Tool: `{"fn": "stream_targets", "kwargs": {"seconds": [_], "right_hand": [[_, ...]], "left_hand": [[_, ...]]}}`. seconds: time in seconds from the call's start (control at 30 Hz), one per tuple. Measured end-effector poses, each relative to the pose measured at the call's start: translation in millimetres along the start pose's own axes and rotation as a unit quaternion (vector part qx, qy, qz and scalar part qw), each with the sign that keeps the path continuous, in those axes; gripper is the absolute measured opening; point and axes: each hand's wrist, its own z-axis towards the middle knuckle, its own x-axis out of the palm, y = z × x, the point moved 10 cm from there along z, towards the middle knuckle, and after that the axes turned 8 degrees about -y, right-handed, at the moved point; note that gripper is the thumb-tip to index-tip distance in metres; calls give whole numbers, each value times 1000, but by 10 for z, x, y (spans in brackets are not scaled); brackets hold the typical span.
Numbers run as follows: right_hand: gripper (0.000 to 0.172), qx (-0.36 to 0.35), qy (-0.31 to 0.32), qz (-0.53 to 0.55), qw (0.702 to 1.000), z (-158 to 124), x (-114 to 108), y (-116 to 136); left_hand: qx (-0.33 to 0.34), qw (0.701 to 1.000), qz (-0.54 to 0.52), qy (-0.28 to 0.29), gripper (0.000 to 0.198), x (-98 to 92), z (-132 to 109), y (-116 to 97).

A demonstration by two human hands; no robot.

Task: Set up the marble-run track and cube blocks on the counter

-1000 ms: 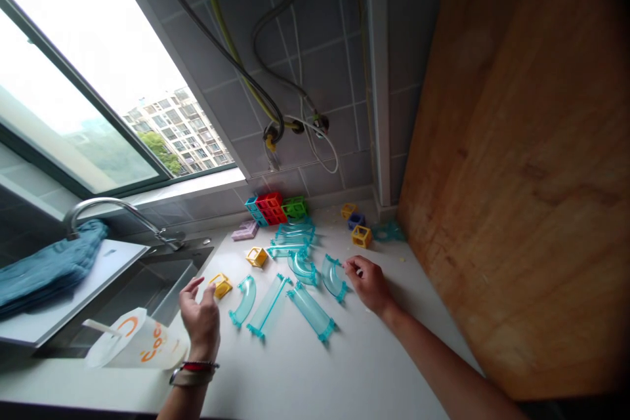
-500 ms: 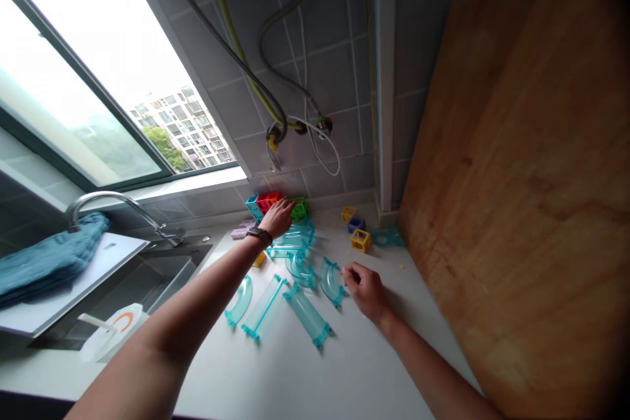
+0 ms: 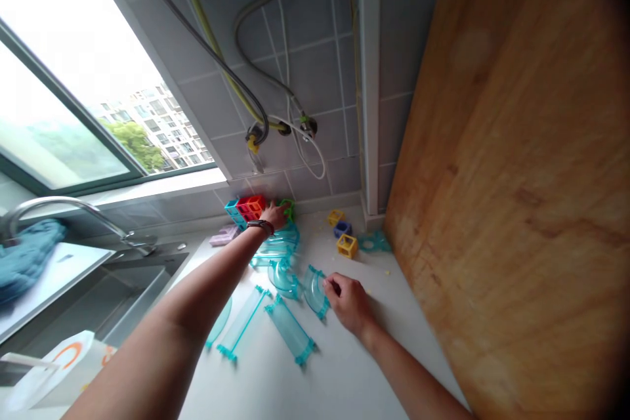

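Note:
My left hand (image 3: 274, 215) reaches to the back of the counter, its fingers closed round a green open-frame cube block (image 3: 289, 210). Just left of it stand red cube blocks (image 3: 251, 206) and light-blue ones (image 3: 235, 211). Below the left hand lies a pile of clear teal track pieces (image 3: 276, 243). My right hand (image 3: 347, 302) rests with curled fingers, nothing visible in them, against the edge of a curved teal track piece (image 3: 315, 291). Nearby are a bent piece (image 3: 284, 279) and straight pieces (image 3: 291, 329), (image 3: 243, 325); my left forearm partly hides another curved piece (image 3: 219, 323).
Yellow blocks (image 3: 347, 246), a purple block (image 3: 342, 230) and a flat teal piece (image 3: 374, 241) lie at the right. A large wooden board (image 3: 506, 197) leans there. At the left are a sink (image 3: 123, 295), a faucet (image 3: 138, 243) and a white cup (image 3: 59, 367).
My left hand has moved slightly right onto the green block, its fingers bending round it. The view has shifted right; my right hand keeps its place beside the curved piece.

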Motion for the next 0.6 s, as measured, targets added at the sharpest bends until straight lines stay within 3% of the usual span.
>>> {"fn": "stream_targets", "kwargs": {"seconds": [0.23, 0.6], "right_hand": [[26, -3, 7, -16, 1000, -1, 18, 1], [25, -2, 12, -30, 999, 1, 34, -1]], "left_hand": [[-47, 995, 82, 30, 44, 218, 28, 40], [-40, 991, 125, 26, 38, 215, 44, 72]]}}
